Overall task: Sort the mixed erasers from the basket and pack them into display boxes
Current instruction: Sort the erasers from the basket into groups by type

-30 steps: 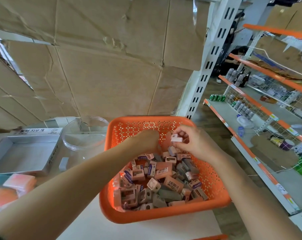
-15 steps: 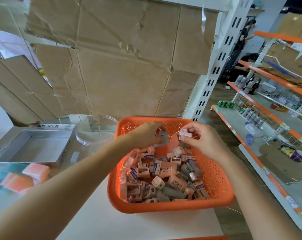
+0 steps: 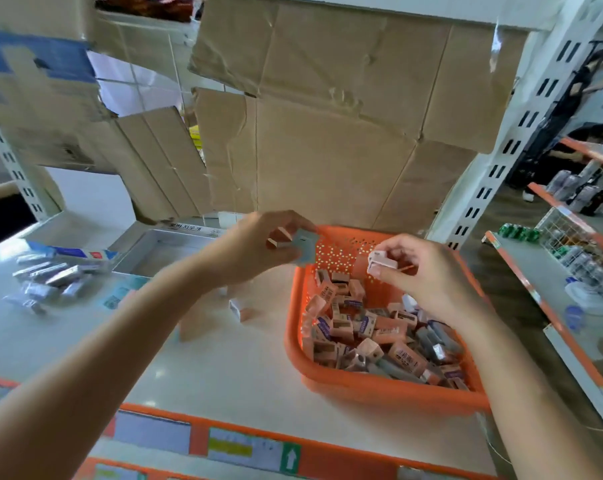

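Note:
An orange perforated basket sits on the white shelf top at the right, holding several small pink, grey and purple-labelled erasers. My left hand is raised just left of the basket's far corner and pinches a grey eraser together with a small pink one. My right hand hovers over the basket's far side and grips a pale pink eraser. An open grey display box stands behind my left forearm.
Several silver-wrapped items and a blue-and-red packet lie at the left. A loose pink eraser lies on the shelf beside the basket. Cardboard sheets back the shelf. A white upright and stocked orange shelves stand to the right.
My left hand has lifted out of the basket and moved left with the grey eraser. The view has swung left, so the basket now lies further right. My right hand keeps its pink eraser.

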`<state>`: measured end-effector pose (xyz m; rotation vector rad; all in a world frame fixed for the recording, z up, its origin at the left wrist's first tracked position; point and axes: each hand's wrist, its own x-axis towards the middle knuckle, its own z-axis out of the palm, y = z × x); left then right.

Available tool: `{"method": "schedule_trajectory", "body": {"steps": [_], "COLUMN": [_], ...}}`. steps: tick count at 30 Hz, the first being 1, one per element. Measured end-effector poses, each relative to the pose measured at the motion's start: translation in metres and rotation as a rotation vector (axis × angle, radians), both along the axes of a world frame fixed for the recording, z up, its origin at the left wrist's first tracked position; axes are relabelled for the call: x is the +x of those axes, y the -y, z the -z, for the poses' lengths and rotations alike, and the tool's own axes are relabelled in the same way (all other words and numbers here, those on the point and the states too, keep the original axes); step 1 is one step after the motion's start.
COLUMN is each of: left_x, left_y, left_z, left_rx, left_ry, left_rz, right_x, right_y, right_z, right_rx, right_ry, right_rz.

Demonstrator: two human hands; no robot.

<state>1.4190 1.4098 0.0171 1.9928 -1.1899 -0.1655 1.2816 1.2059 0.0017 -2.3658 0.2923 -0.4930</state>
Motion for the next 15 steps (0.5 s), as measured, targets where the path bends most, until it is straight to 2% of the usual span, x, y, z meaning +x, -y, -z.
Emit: {"method": "schedule_trajectory", "body": {"steps": [6,15], "left_x": [0.024,0.074], "left_y": [-0.062,-0.143], "left_z": [0.01,0.028], "left_rx": [0.011,0.154], "left_ry": [0.002,0.087], "left_rz": [-0.091,0.062], "right_x": [0.017,0.06], "right_y": [-0.045,-0.124], "right_z": [-0.008,-0.001], "right_rx": [0.042,0.12], "right_ry": [0.037,0.083], "right_rz": [-0.06,-0.025]}}
